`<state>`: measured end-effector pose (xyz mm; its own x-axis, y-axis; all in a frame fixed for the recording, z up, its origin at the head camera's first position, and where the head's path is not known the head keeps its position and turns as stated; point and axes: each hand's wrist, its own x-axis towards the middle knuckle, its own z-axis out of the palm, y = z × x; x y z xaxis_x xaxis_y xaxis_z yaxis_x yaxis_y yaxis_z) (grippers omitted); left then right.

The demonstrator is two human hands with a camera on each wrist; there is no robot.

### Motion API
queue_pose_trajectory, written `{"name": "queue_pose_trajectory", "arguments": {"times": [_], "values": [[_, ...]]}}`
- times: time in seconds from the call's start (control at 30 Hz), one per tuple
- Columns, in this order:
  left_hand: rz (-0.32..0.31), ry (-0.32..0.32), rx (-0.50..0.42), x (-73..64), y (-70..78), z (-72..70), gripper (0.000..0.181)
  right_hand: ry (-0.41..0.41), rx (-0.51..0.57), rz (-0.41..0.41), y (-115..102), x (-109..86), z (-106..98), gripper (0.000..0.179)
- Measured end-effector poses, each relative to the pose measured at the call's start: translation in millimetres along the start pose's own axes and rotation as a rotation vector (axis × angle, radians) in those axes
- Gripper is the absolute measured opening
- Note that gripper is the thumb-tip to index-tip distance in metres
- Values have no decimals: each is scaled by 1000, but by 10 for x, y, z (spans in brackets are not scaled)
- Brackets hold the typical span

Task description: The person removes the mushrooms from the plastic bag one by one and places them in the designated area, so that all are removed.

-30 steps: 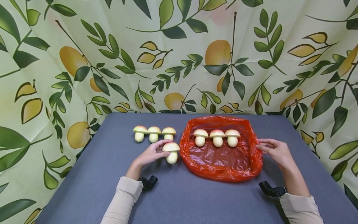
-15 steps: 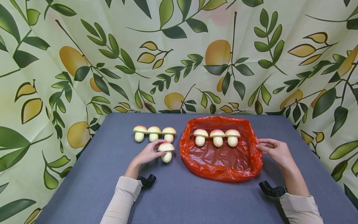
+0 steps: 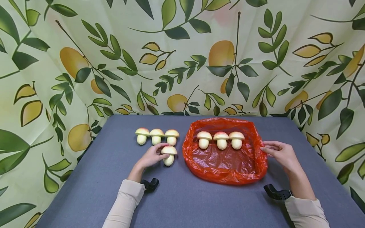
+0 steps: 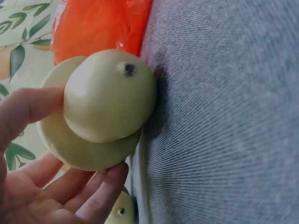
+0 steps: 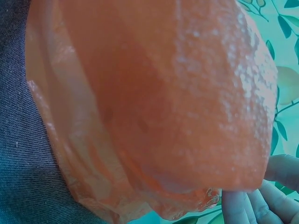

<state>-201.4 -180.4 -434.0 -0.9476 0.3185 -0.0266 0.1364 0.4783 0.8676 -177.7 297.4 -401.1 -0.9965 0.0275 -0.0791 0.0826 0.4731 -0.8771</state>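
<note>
My left hand (image 3: 153,155) grips a toy mushroom (image 3: 169,160) with a pale stem and a reddish-yellow cap, just left of the red plastic bag (image 3: 225,178). In the left wrist view the mushroom's stem end (image 4: 110,100) faces the camera, thumb on one side and fingertips under the cap. Behind it, three more mushrooms (image 3: 156,139) stand in a row on the table. Three others (image 3: 221,144) lie side by side inside the open bag. My right hand (image 3: 280,153) pinches the bag's right rim between thumb and fingers; the bag side (image 5: 163,116) fills most of the right wrist view.
The grey cloth-covered table (image 3: 199,205) runs back to a curtain (image 3: 182,72) printed with leaves and fruit. Black wrist-worn cameras sit on the left wrist (image 3: 151,184) and the right wrist (image 3: 278,193).
My left hand has shifted slightly left, away from the bag, with the mushroom, then stayed almost still over the last half second. My right hand stays at the bag's rim.
</note>
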Motion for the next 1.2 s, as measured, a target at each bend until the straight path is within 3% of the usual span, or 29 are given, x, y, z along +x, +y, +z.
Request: {"name": "queue_pose_trajectory", "arguments": {"times": [0.27,0.53,1.2], "values": [[-2,54,-29,19,-23,18,50,2,4,2,1,-4,1,52],[9,100,10,11,-11,10,48,1,15,-5,-4,-7,-6,48],[-21,79,-9,4,15,-14,56,-5,12,7,-13,-6,-6,51]]}}
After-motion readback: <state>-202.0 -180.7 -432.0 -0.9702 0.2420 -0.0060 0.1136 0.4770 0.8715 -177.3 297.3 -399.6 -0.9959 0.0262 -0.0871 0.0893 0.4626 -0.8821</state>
